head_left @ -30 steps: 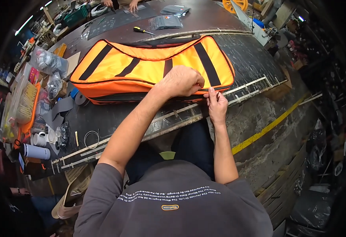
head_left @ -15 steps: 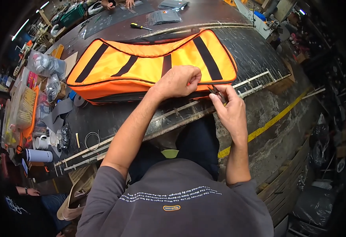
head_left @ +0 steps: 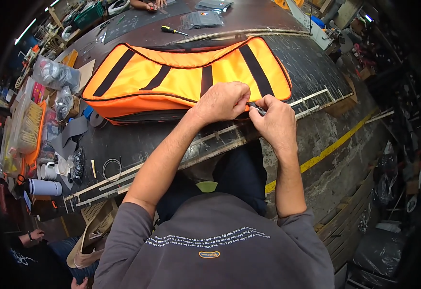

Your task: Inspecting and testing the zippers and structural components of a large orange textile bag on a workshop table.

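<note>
A long orange bag (head_left: 181, 79) with black straps and black piping lies across the dark worktable, its upper side dipping in the middle. At its near edge, right of centre, my left hand (head_left: 224, 101) is closed, pinching a bit of the orange fabric edge; the fingertips are partly hidden. Close beside it, my right hand (head_left: 277, 123) is wrapped round small dark snips (head_left: 257, 109), whose tip points at the pinched spot. The blades are mostly covered by my fingers, and the two hands nearly touch.
A metal ruler strip (head_left: 311, 98) runs along the table's near edge. A screwdriver (head_left: 173, 31) and plastic packets (head_left: 202, 19) lie beyond the bag. At left stand a white mug (head_left: 48, 171), a wire coil (head_left: 112, 168) and plastic bins (head_left: 27, 132). Another person's hands (head_left: 148, 5) work at the far side.
My right hand has moved left with the snips, up against my left hand. My left hand has shifted slightly right, and the bag has moved a little to the right.
</note>
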`<action>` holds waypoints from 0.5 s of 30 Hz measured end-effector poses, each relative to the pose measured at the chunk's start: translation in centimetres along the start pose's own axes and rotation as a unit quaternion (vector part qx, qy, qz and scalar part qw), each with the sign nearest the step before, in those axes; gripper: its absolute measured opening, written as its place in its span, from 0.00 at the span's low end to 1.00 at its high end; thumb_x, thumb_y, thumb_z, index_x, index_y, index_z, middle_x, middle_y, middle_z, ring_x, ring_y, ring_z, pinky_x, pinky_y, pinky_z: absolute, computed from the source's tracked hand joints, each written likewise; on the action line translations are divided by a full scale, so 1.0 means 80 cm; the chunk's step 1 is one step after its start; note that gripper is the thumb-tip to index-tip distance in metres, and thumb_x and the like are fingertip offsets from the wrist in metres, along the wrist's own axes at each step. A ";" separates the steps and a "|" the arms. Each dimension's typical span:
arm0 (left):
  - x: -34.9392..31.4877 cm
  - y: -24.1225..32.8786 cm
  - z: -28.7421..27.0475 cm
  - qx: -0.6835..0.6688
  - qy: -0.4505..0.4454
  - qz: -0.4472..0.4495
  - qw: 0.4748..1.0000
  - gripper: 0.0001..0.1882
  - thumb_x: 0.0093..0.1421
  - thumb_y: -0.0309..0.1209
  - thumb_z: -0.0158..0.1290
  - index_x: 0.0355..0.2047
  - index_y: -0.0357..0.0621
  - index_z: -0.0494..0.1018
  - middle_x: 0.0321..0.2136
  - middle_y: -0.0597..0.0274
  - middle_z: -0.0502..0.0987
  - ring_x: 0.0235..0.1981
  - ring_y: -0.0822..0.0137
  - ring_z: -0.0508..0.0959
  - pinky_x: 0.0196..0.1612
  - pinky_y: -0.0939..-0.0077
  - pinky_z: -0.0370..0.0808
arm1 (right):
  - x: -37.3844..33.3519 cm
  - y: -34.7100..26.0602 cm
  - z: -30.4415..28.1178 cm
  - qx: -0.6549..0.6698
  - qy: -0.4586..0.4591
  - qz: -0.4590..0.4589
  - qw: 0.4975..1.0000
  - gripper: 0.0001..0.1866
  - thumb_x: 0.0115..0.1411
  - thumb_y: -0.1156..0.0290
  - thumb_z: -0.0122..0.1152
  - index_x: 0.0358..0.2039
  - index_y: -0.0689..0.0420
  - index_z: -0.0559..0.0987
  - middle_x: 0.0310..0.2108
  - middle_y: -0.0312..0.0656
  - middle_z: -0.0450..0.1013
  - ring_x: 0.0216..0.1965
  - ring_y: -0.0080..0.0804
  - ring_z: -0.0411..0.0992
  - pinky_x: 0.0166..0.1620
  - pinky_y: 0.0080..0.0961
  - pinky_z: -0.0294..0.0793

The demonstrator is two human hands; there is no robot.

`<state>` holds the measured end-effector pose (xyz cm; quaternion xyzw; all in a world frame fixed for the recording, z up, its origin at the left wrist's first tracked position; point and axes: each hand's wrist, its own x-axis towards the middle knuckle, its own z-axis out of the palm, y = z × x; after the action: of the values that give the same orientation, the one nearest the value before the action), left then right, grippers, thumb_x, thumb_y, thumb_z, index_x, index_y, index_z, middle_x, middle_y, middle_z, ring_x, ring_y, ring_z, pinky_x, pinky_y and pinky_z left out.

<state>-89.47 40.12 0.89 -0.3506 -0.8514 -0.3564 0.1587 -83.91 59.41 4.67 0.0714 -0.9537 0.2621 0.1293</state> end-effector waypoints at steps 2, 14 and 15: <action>0.001 0.006 -0.003 0.000 -0.025 -0.026 0.999 0.05 0.59 0.28 0.58 0.32 0.39 0.75 0.30 0.48 0.80 0.35 0.44 0.83 0.39 0.53 0.80 | 0.001 -0.002 -0.001 -0.007 -0.004 -0.006 1.000 0.13 0.58 0.61 0.72 0.36 0.59 0.86 0.33 0.51 0.84 0.38 0.53 0.84 0.45 0.48 0.83; -0.006 0.000 -0.010 -0.117 0.019 -0.095 0.988 0.05 0.64 0.26 0.58 0.37 0.36 0.78 0.29 0.50 0.81 0.32 0.51 0.83 0.38 0.61 0.80 | -0.024 0.010 -0.012 0.033 0.023 0.004 0.999 0.13 0.60 0.60 0.73 0.37 0.57 0.86 0.34 0.50 0.85 0.38 0.53 0.85 0.43 0.47 0.83; -0.006 -0.002 -0.009 -0.117 0.018 -0.095 0.988 0.05 0.64 0.26 0.58 0.37 0.36 0.78 0.29 0.50 0.81 0.32 0.51 0.83 0.38 0.61 0.80 | -0.025 0.011 -0.014 0.054 0.021 0.010 0.998 0.13 0.60 0.60 0.73 0.37 0.56 0.86 0.35 0.50 0.85 0.39 0.53 0.85 0.43 0.46 0.83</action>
<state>-89.25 39.29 1.03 -0.2780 -0.8300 -0.4735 0.0975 -81.91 60.91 4.60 0.0634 -0.9357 0.3163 0.1431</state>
